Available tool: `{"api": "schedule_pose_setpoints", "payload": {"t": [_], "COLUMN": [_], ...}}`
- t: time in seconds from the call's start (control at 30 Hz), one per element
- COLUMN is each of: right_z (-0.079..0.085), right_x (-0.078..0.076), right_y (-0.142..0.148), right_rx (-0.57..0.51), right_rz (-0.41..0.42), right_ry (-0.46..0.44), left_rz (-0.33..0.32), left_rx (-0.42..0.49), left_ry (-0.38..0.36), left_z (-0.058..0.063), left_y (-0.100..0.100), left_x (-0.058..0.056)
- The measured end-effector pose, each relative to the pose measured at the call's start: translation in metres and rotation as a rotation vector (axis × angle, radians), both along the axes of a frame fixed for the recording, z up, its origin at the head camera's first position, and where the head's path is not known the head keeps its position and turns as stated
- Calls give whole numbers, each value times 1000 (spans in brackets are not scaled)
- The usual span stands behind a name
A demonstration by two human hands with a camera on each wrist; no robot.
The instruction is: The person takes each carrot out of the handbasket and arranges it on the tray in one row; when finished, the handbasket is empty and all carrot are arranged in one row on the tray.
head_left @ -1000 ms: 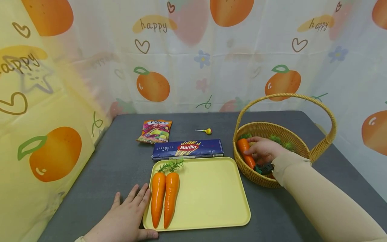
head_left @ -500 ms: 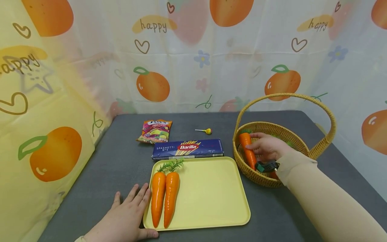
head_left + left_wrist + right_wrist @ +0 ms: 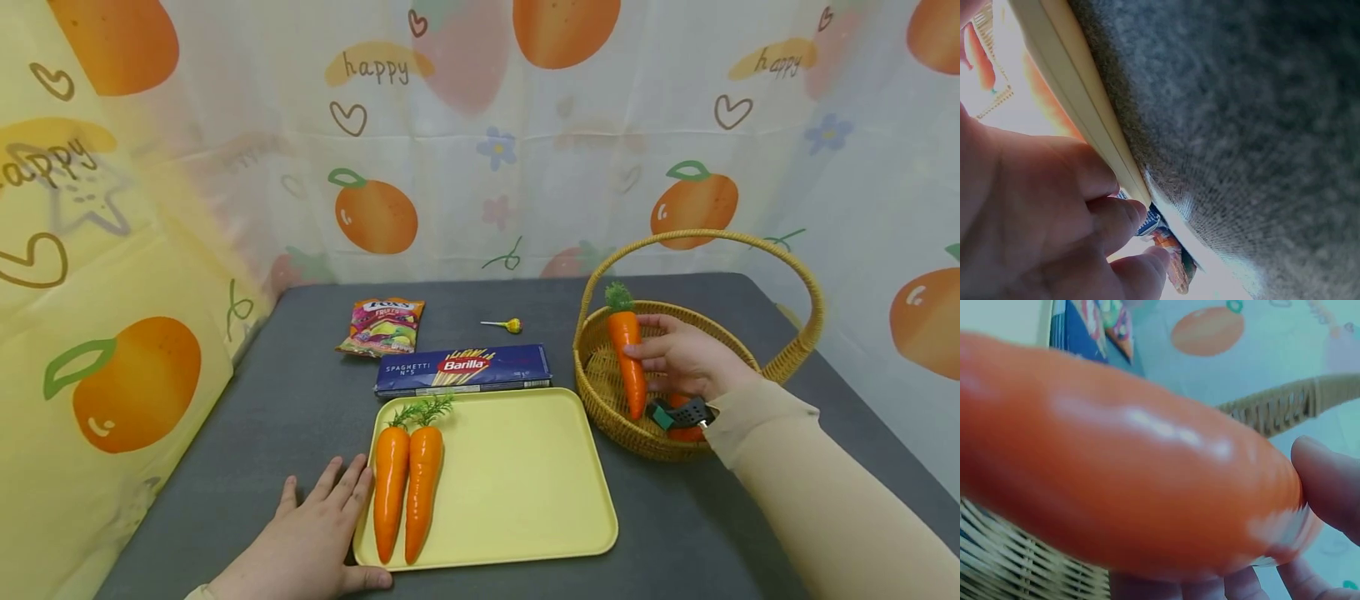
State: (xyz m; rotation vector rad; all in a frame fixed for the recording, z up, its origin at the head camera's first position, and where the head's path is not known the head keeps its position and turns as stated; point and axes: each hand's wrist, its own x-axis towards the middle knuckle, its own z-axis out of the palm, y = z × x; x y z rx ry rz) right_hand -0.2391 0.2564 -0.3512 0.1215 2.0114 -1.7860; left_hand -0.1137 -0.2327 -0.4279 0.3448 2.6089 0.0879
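Note:
My right hand (image 3: 686, 354) grips an orange carrot (image 3: 628, 358) with a green leafy top, holding it nearly upright inside the wicker basket (image 3: 600, 421). Up close in the right wrist view, the thumb and fingers wrap the carrot (image 3: 1122, 469) near its thick end. My left hand (image 3: 300, 533) lies with spread, straight fingers at the left edge of the yellow tray (image 3: 525, 483), touching its rim. On that tray, two carrots lie side by side, a left one (image 3: 390, 492) and a right one (image 3: 424, 492). Part of another orange thing (image 3: 686, 433) shows below my right wrist in the basket.
Behind the tray lies a blue spaghetti box (image 3: 465, 369). A candy bag (image 3: 382, 327) and a lollipop (image 3: 512, 325) lie farther back. The basket's tall handle (image 3: 701, 235) arches over the right hand. A patterned curtain (image 3: 450, 208) hangs behind the grey table (image 3: 300, 400).
The carrot in my right hand has risen from the basket's left inside, and its leafy top now shows above the rim. The right hand shifted slightly up and right; the left hand stayed put.

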Motion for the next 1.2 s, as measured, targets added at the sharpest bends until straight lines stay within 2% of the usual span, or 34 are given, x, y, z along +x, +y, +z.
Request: {"api": "schedule_pose_setpoints", "payload": {"t": [0.23, 0.43, 0.9, 1.2], "right_z": [11, 13, -14, -31], "right_x": [14, 34, 77, 94], "right_y": [-8, -27, -98, -144], "right_rx": [-31, -94, -164, -193], "right_rz": [24, -3, -132, -107], "right_ry": [55, 79, 48, -14], "left_rz": [-1, 7, 7, 5], "left_rx": [3, 3, 0, -14], "left_ry": [11, 7, 6, 17], "left_z": [-2, -2, -2, 0], "left_y": [-1, -1, -1, 0], "left_x": [0, 0, 1, 1]}}
